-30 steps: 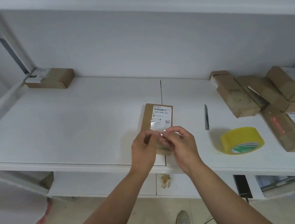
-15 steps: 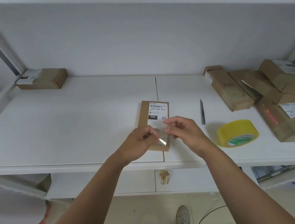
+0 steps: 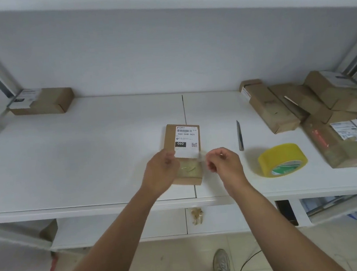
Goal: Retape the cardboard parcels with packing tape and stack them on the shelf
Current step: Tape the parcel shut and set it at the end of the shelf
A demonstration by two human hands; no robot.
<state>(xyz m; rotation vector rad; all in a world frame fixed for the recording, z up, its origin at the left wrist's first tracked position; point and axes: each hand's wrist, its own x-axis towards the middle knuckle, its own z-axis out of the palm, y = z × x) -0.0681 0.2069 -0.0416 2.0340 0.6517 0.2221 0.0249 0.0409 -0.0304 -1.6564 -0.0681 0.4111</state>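
Small cardboard parcel point(image 3: 183, 154) lies flat at mid-shelf, label up, near the front edge of the white shelf point(image 3: 89, 164), presumably so both hands can work over it. A clear strip of tape point(image 3: 190, 170) stretches across its near half; the strip is hard to trace, and whether it is fully pressed down cannot be told. Left hand point(image 3: 161, 173) sits at the parcel's left edge, fingers curled and pinching what looks like the strip's left end. Right hand point(image 3: 223, 163) hovers just off the right edge, fingertips pinched on the faint, blurred other end, likely keeping the tape taut before it is laid. Count: one parcel under the hands; one box point(image 3: 43, 100) in the far-left corner, probably already done and placed; a loose pile of parcels point(image 3: 313, 110) at right, at least five, overlapping, so the exact number is uncertain, and these seem to await taping. One yellow roll of tape point(image 3: 282, 159) stands just right of the right hand, within easy reach. One knife point(image 3: 240, 135) lies between the parcel and the pile, apparently for cutting strips.
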